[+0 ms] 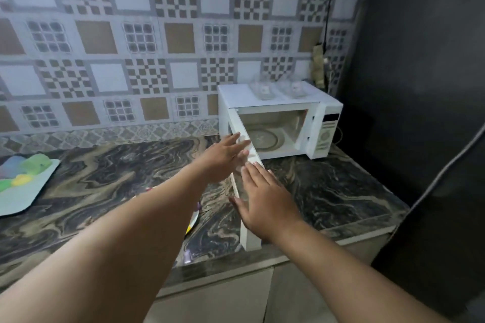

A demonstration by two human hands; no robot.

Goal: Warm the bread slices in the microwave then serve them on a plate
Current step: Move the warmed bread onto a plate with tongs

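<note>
With the door (246,191) swung wide toward the lower centre of the frame, looks like the loading or unloading step at the microwave (280,118), right of centre against the tiled wall. Cannot tell which of the two from this moment alone. Left hand (225,157) reaching in at mid-frame, fingers (235,139) straight and spread, touching or just beside the door's upper edge, gripping nothing. Right hand (267,199) below it, flat and open against the door's inner face, fingers straight, holding nothing either.

Inside the cavity: only the glass turntable (262,139), bare, no bread on it. No bread slices plainly visible anywhere; a plate (193,220) peeks out at the centre, mostly hidden behind the left forearm, its contents not readable. So, probably, bread either not yet loaded or on that hidden plate.

Next move, judged from this: either fetching the slices and setting them on the turntable, or pushing the door shut with the flat palms, which needs only a steady press until the latch catches.

On top of the microwave, two clear tubs (278,88), contents too faint to name. At the left edge on the worktop (328,186), a pale tray (26,186) with green and yellow shapes, blurred.
</note>
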